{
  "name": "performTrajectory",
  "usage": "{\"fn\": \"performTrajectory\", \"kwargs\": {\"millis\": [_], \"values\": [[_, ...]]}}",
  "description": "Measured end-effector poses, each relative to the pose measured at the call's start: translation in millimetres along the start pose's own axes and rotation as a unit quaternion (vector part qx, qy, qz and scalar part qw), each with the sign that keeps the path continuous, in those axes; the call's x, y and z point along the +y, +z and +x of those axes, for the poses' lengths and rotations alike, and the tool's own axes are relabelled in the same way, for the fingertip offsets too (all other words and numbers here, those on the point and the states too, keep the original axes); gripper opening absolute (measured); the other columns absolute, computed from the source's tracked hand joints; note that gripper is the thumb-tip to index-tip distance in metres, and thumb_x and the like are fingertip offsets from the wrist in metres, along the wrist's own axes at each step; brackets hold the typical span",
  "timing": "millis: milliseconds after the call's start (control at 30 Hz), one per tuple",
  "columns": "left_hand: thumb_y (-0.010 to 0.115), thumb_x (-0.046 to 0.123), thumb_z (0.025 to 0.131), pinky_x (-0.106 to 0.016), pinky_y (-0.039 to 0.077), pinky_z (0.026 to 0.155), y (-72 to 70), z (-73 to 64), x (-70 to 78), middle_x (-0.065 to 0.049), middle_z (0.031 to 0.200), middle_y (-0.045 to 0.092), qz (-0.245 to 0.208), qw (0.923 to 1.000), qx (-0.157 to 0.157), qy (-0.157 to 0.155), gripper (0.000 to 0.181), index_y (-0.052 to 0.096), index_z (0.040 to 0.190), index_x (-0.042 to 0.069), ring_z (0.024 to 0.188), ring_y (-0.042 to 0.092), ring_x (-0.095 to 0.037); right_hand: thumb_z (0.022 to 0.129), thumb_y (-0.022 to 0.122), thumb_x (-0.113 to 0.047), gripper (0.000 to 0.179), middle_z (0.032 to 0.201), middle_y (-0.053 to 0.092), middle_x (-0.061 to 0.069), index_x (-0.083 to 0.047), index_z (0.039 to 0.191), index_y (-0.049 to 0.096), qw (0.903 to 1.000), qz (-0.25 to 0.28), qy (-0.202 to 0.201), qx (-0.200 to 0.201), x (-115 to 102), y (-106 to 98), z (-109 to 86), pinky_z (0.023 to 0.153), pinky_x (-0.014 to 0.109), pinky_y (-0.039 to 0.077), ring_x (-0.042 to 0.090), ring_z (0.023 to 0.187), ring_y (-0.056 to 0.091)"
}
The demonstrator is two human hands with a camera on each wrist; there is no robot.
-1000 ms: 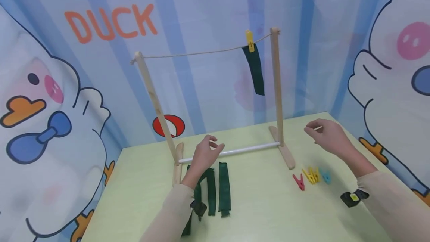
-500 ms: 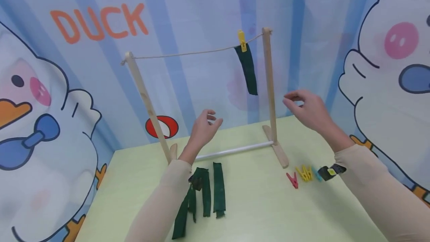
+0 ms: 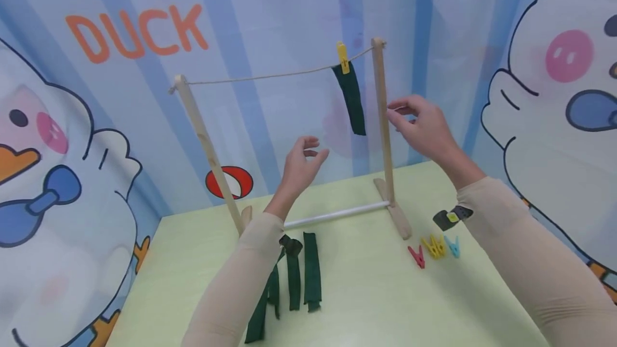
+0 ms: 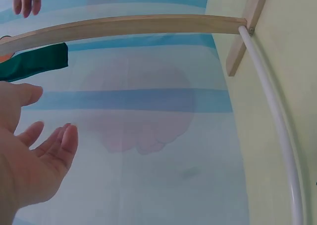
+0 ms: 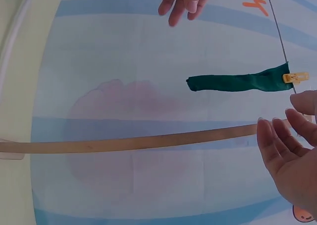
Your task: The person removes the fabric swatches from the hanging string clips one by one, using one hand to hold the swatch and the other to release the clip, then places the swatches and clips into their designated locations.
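Observation:
A dark green cloth strip (image 3: 353,103) hangs from the cord (image 3: 270,76) near its right end, held there by a yellow clothespin (image 3: 343,58). My left hand (image 3: 301,167) is raised in front of the frame, below and left of that strip, fingers loosely bent and nothing between them. My right hand (image 3: 421,125) is raised beside the right wooden post (image 3: 384,122), also holding nothing. Whether its fingertips touch the post I cannot tell. In the right wrist view the relaxed fingers (image 5: 270,145) appear near the hanging strip and the yellow clothespin.
Several green cloth strips (image 3: 312,272) lie on the table (image 3: 366,293) at front left, partly under my left forearm. To the right lie a red clothespin (image 3: 416,257), yellow clothespins (image 3: 434,247) and a blue clothespin (image 3: 452,247). A white rod (image 3: 337,214) joins the posts low down.
Both hands have risen from lower over the table. The right hand has moved left to the right post. The view has shifted slightly; the hung strip stays clipped.

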State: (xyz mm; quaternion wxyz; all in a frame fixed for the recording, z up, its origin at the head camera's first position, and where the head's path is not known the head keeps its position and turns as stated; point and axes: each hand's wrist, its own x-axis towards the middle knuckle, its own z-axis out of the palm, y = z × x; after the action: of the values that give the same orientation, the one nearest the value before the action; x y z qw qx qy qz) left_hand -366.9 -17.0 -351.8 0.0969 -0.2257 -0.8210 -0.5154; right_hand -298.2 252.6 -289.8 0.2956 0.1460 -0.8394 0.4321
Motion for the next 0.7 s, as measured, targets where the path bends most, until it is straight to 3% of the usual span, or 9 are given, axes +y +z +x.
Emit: {"fn": "performTrajectory", "kwargs": {"millis": [233,467,700], "values": [[0.068,0.033,0.097,-0.036,0.053,0.084,10.7,9.2,10.7,-0.004,0.138,0.055,-0.011,0.9999,-0.001,0.005,0.051,0.050,0.139,0.011,0.102,0.060,-0.021,0.102,0.059,-0.024,0.031,0.119,0.065,0.011,-0.003,0.123,0.065,0.9993,0.019,-0.027,0.019,-15,4,21.1,0.073,0.018,0.052,0.024,0.097,0.067],[0.069,0.034,0.096,-0.036,0.053,0.090,19.2,21.1,15.4,-0.004,0.144,0.051,-0.048,0.9986,-0.011,-0.021,0.058,0.045,0.144,0.012,0.113,0.060,-0.020,0.102,0.060,-0.026,0.032,0.117,0.066,0.010,-0.005,0.126,0.065,0.9993,0.012,-0.035,0.010,-31,5,35.8,0.075,0.022,0.053,0.020,0.092,0.066],[0.070,0.033,0.095,-0.034,0.056,0.084,23.6,34.6,21.5,-0.004,0.144,0.051,-0.080,0.9965,-0.014,-0.022,0.058,0.044,0.145,0.014,0.112,0.061,-0.020,0.103,0.058,-0.027,0.036,0.100,0.065,0.011,-0.008,0.133,0.059,0.9992,0.021,-0.034,0.005,-46,5,54.0,0.074,0.024,0.055,0.016,0.082,0.065]]}}
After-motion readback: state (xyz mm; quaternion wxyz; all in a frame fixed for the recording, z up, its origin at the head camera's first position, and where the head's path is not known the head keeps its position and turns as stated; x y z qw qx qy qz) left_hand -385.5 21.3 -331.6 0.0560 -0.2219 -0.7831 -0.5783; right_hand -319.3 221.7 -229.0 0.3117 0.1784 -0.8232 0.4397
